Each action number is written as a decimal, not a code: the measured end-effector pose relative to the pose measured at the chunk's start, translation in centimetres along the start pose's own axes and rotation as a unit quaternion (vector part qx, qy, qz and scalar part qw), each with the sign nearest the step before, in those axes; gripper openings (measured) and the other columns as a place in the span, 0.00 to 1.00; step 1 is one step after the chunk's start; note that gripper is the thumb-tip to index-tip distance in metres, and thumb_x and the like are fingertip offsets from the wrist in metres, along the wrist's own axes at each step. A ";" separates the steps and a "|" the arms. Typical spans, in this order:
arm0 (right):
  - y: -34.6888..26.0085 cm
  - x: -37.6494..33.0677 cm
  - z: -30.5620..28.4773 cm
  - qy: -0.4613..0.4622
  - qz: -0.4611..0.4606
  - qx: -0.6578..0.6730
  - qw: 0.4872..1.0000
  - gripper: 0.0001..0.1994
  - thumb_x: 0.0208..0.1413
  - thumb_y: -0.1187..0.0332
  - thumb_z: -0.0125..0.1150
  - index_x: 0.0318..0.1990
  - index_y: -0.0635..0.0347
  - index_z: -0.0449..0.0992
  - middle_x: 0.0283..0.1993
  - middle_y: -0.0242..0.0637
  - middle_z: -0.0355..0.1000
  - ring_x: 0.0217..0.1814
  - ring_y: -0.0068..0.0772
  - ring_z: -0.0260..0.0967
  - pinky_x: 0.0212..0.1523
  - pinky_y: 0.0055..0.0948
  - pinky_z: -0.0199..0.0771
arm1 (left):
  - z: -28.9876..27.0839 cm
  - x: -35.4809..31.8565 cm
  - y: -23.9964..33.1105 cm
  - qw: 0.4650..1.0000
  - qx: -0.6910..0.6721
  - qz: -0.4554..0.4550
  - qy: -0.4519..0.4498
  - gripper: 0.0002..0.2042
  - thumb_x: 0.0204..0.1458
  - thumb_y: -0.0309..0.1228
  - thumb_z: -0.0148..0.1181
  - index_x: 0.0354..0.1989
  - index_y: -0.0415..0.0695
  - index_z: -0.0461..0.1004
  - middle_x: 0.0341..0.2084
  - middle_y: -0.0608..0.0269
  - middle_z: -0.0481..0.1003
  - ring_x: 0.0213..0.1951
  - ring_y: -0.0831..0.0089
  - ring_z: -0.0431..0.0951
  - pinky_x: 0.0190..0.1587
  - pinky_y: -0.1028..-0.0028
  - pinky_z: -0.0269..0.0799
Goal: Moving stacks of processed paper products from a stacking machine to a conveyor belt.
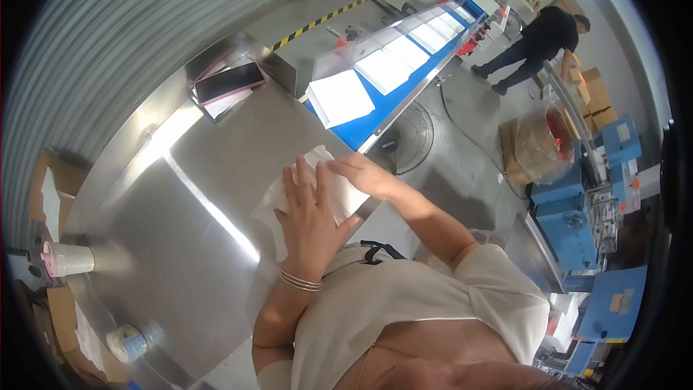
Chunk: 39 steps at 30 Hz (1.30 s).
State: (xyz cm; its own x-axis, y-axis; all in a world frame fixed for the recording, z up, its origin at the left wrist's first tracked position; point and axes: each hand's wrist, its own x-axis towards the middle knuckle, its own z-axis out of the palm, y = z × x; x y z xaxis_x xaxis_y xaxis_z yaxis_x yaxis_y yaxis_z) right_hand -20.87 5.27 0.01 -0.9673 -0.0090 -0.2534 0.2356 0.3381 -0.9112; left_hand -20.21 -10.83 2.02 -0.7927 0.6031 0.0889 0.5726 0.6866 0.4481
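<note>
A loose pile of thin white sheets (351, 196) lies at the right edge of the steel table, partly covered by my hands. My left hand (310, 220), with several thin bangles at the wrist, presses flat on it with fingers spread. From the right, my right hand (359, 174) reaches over the pile's far edge, fingers stretched out and touching the sheets. Some of its fingers are hard to make out. Just beyond, a blue conveyor belt (348, 134) carries several white stacks, the nearest white stack (341, 98) at the belt's near end.
The steel table (195, 245) bears a dark phone (229, 83) at its far side, a pink-lidded cup (68, 258) and a jar (128, 343) at left. A floor fan (408, 141) stands beside the conveyor. Further right are a person in black (541, 40), cartons (595, 94) and blue machines (567, 231).
</note>
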 end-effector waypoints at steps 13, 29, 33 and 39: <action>2.3 1.7 -2.0 0.081 0.036 0.232 0.969 0.19 0.51 0.71 0.44 0.51 0.69 0.56 0.48 0.47 0.62 0.47 0.36 0.64 0.44 0.30 0.68 | -0.1 -0.6 -0.8 1.000 0.008 0.013 0.014 0.36 0.30 0.46 0.65 0.51 0.49 0.58 0.57 0.52 0.45 0.60 0.51 0.43 0.39 0.45 0.66; 0.2 0.5 0.6 -0.019 0.042 0.093 0.995 0.17 0.52 0.67 0.45 0.46 0.69 0.64 0.41 0.41 0.66 0.42 0.30 0.62 0.43 0.26 0.61 | -1.1 -0.6 -0.1 0.999 -0.018 0.021 0.019 0.43 0.30 0.44 0.66 0.56 0.41 0.50 0.58 0.45 0.42 0.59 0.46 0.44 0.45 0.53 0.61; -0.3 0.2 0.7 -0.025 -0.029 -0.040 0.998 0.24 0.49 0.71 0.48 0.55 0.66 0.54 0.51 0.43 0.60 0.53 0.33 0.57 0.51 0.26 0.56 | -0.8 -0.6 -0.4 0.999 -0.009 0.029 0.032 0.39 0.30 0.44 0.66 0.53 0.43 0.56 0.58 0.47 0.43 0.59 0.47 0.45 0.37 0.51 0.69; 5.2 3.1 -2.8 0.136 0.030 0.439 0.888 0.17 0.54 0.68 0.43 0.50 0.65 0.57 0.47 0.42 0.63 0.45 0.35 0.66 0.45 0.29 0.68 | -2.0 -2.5 -1.9 0.997 -0.079 0.006 0.018 0.40 0.30 0.43 0.66 0.54 0.42 0.55 0.58 0.44 0.41 0.59 0.44 0.42 0.56 0.59 0.52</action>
State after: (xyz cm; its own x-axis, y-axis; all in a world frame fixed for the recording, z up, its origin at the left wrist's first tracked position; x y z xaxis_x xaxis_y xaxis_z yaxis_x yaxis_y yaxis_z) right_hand -22.93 9.69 -4.64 -0.9096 0.2518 -0.3306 0.1541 -0.5345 -0.8310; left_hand -19.73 -14.46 2.78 -0.7952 0.5932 0.1255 0.5433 0.6053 0.5817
